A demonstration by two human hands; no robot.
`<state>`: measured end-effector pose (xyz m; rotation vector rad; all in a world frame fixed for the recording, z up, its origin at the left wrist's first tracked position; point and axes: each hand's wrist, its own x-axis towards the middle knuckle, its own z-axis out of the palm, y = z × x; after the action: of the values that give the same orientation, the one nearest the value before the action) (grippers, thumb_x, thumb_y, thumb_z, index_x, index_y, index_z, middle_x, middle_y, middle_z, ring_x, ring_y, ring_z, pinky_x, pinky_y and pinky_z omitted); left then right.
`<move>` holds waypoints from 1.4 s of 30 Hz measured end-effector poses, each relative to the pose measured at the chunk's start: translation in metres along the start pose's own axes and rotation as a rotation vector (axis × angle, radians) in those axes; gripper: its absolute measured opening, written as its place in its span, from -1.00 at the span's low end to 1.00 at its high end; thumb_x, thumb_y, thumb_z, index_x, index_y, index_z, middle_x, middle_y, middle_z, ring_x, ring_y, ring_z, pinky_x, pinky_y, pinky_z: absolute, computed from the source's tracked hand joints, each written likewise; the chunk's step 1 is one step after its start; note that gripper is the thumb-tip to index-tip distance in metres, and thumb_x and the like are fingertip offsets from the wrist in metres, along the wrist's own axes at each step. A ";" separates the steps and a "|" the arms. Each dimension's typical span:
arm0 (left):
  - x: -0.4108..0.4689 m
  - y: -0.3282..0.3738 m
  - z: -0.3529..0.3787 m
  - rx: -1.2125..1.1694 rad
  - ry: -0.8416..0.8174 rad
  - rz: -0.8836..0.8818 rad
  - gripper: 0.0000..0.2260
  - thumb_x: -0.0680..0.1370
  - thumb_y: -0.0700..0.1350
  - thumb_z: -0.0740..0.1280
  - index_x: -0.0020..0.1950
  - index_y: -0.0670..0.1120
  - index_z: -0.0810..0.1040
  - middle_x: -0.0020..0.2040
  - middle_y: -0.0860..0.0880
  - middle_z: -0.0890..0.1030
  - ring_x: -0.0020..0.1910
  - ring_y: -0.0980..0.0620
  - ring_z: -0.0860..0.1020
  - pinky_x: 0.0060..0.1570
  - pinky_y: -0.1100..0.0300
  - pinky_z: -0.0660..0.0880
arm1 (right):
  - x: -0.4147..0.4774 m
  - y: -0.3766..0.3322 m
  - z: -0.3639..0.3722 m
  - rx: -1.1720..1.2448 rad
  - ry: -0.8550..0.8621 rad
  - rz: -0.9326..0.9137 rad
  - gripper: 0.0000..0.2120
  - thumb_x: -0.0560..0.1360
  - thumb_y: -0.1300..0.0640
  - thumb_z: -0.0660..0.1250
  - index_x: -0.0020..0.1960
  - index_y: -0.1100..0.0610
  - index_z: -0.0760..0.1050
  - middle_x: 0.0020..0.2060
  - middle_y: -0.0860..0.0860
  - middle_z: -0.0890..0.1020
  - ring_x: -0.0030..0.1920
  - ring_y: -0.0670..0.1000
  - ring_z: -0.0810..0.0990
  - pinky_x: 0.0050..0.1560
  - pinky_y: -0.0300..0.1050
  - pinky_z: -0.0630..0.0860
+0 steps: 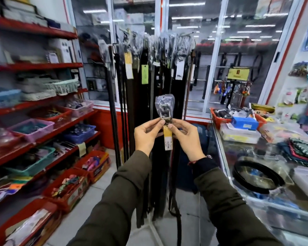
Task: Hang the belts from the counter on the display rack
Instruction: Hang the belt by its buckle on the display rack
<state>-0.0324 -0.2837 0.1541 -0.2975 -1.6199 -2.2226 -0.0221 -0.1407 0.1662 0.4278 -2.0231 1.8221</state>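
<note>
I hold a dark belt upright by its buckle end; the metal buckle (164, 108) is wrapped in clear plastic and a yellow tag (168, 140) hangs below it. My left hand (147, 134) and my right hand (186, 137) both pinch the belt just under the buckle, while its strap (174, 206) drops toward the floor. Straight ahead stands the display rack (155, 55), crowded with hanging dark belts and paper tags. A second black belt (258, 178) lies coiled on the glass counter (252, 206) at my right.
Red shelves (37, 103) with coloured baskets of small goods line the left side. Red crates (68, 185) sit on the floor below them. Boxes, a blue box (244, 123) and folded cloth crowd the counter's far end. Glass showcases stand behind the rack.
</note>
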 end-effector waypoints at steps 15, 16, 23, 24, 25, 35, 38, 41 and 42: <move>0.120 0.170 -0.048 0.058 0.102 0.287 -0.76 0.54 -0.17 0.46 0.16 -0.24 0.67 -0.09 -0.08 0.73 -0.20 0.11 0.70 -0.24 0.22 0.66 | 0.131 -0.136 0.113 0.238 -0.061 -0.186 -0.69 0.53 0.28 0.43 0.23 0.37 0.57 -0.03 0.24 0.70 -0.13 0.02 0.71 -0.25 -0.23 0.69; 0.125 0.177 -0.049 0.063 0.110 0.301 -0.76 0.54 -0.17 0.46 0.15 -0.25 0.67 -0.10 -0.08 0.72 -0.23 0.12 0.70 -0.26 0.23 0.65 | 0.137 -0.142 0.118 0.249 -0.066 -0.191 -0.70 0.53 0.28 0.43 0.23 0.37 0.57 0.00 0.26 0.70 -0.09 0.06 0.70 -0.23 -0.21 0.70; 0.156 0.205 -0.057 0.133 0.098 0.337 -0.75 0.54 -0.16 0.46 0.13 -0.29 0.67 0.00 -0.25 0.71 -0.13 -0.05 0.71 -0.24 0.22 0.67 | 0.166 -0.163 0.136 0.209 -0.029 -0.194 -0.68 0.53 0.24 0.44 0.22 0.37 0.57 0.04 0.26 0.71 -0.01 0.17 0.73 -0.07 0.04 0.71; 0.160 0.207 -0.058 0.139 0.095 0.326 -0.75 0.54 -0.16 0.46 0.14 -0.29 0.67 0.02 -0.27 0.71 -0.09 -0.08 0.71 -0.23 0.22 0.67 | 0.168 -0.163 0.138 0.201 -0.016 -0.193 -0.69 0.53 0.23 0.43 0.22 0.36 0.58 0.05 0.27 0.71 0.03 0.20 0.72 -0.03 0.08 0.70; 0.163 0.208 -0.058 0.141 0.085 0.312 -0.74 0.54 -0.16 0.46 0.15 -0.30 0.66 0.04 -0.29 0.71 -0.05 -0.13 0.71 -0.21 0.20 0.68 | 0.170 -0.163 0.139 0.191 0.001 -0.191 -0.69 0.53 0.22 0.43 0.22 0.36 0.58 0.05 0.27 0.71 0.05 0.21 0.72 -0.01 0.11 0.70; 0.176 0.208 -0.053 0.030 0.050 0.198 -0.70 0.53 -0.16 0.47 0.20 -0.30 0.63 0.09 -0.26 0.70 -0.08 -0.06 0.69 -0.30 0.29 0.64 | 0.179 -0.165 0.144 0.088 0.090 -0.204 -0.71 0.54 0.18 0.43 0.19 0.33 0.63 0.03 0.24 0.72 0.04 0.18 0.73 0.02 0.09 0.69; 0.182 0.206 -0.055 -0.009 0.037 0.177 -0.72 0.52 -0.16 0.48 0.17 -0.29 0.65 0.01 -0.20 0.72 -0.17 0.00 0.71 -0.28 0.27 0.65 | 0.183 -0.165 0.144 0.082 0.080 -0.198 -0.76 0.54 0.20 0.42 0.14 0.32 0.65 0.00 0.23 0.73 -0.02 0.15 0.74 -0.10 -0.01 0.72; 0.186 0.196 -0.057 0.029 0.031 0.146 -0.74 0.51 -0.15 0.49 0.14 -0.26 0.67 0.00 -0.21 0.72 -0.13 -0.04 0.71 -0.24 0.22 0.67 | 0.182 -0.156 0.144 0.114 0.051 -0.141 -0.77 0.55 0.24 0.41 0.14 0.35 0.63 0.01 0.26 0.72 -0.07 0.12 0.72 -0.19 -0.11 0.71; 0.188 0.191 -0.057 0.036 0.031 0.136 -0.74 0.52 -0.15 0.49 0.15 -0.26 0.67 0.00 -0.22 0.71 -0.10 -0.06 0.71 -0.21 0.19 0.68 | 0.183 -0.152 0.144 0.105 0.055 -0.120 -0.75 0.55 0.24 0.40 0.17 0.35 0.61 0.04 0.28 0.71 -0.05 0.12 0.71 -0.16 -0.09 0.70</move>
<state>-0.1203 -0.4218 0.3739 -0.3506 -1.5733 -2.0850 -0.1229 -0.2953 0.3742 0.5120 -1.8299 1.8515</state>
